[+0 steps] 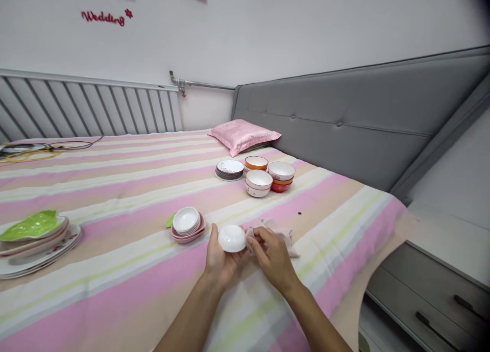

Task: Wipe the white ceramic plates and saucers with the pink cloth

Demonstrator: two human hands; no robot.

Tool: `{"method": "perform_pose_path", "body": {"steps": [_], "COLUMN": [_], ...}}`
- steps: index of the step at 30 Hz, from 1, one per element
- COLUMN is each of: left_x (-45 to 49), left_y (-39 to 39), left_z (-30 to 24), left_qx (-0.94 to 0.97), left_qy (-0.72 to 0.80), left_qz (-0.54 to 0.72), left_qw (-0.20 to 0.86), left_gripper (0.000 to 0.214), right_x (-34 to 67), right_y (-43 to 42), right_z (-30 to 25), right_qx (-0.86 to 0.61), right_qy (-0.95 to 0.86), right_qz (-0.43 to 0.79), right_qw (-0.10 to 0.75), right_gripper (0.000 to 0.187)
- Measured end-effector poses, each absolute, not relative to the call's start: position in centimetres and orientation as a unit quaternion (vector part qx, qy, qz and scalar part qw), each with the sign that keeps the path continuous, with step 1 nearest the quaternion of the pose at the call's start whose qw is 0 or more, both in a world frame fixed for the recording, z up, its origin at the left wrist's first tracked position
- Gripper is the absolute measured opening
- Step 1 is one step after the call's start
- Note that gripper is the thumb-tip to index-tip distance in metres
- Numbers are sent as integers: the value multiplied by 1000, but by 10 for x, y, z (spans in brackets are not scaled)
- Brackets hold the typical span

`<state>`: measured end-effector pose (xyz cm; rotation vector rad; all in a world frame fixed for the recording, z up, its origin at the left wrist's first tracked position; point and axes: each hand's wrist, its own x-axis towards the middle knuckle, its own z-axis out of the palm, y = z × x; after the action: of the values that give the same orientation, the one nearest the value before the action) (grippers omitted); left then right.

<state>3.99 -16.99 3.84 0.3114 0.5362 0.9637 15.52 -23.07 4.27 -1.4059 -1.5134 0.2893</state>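
Observation:
My left hand (219, 262) is closed around a small white dish (231, 238), held just above the striped bedsheet. My right hand (271, 255) pinches a pale pink cloth (279, 232) against the dish's right edge. Just left of the dish sits a stack of small white and pink saucers (187, 224).
The striped bed (115, 189) carries several bowls (268, 177) and a pile of plates (229, 169) farther back, a pink pillow (244, 134), and a stack of plates topped by a green leaf-shaped dish (32, 237) at the left. Grey headboard and a drawer unit (432, 296) stand right.

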Motion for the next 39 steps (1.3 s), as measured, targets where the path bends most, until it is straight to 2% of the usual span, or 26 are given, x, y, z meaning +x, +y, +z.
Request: {"method": "perform_pose_path", "body": {"steps": [7, 12, 17, 25, 28, 33, 39], "left_x": [41, 38, 35, 31, 32, 41, 50], "left_y": [-173, -169, -164, -165, -169, -179, -192], "left_z": [41, 41, 41, 48, 47, 45, 46], "left_qx": [116, 117, 117, 142, 150, 194, 222], "left_qy": [244, 242, 228, 277, 281, 267, 249], "left_qz": [449, 462, 454, 422, 426, 516, 511], "left_qw": [851, 845, 853, 852, 847, 791, 792], "left_gripper": [44, 45, 56, 65, 58, 48, 45], "right_x": [150, 141, 133, 123, 119, 118, 121], "right_y": [-231, -231, -230, -233, -235, -238, -236], "right_z": [39, 30, 25, 21, 22, 25, 22], "right_qx": [-567, -559, -531, -490, -494, -514, -520], "right_qy": [-625, -633, -664, -753, -770, -774, -769], "right_qz": [103, 99, 73, -66, -103, -110, -93], "right_qw": [527, 527, 521, 434, 390, 354, 360], "right_gripper": [17, 32, 40, 46, 46, 49, 50]}}
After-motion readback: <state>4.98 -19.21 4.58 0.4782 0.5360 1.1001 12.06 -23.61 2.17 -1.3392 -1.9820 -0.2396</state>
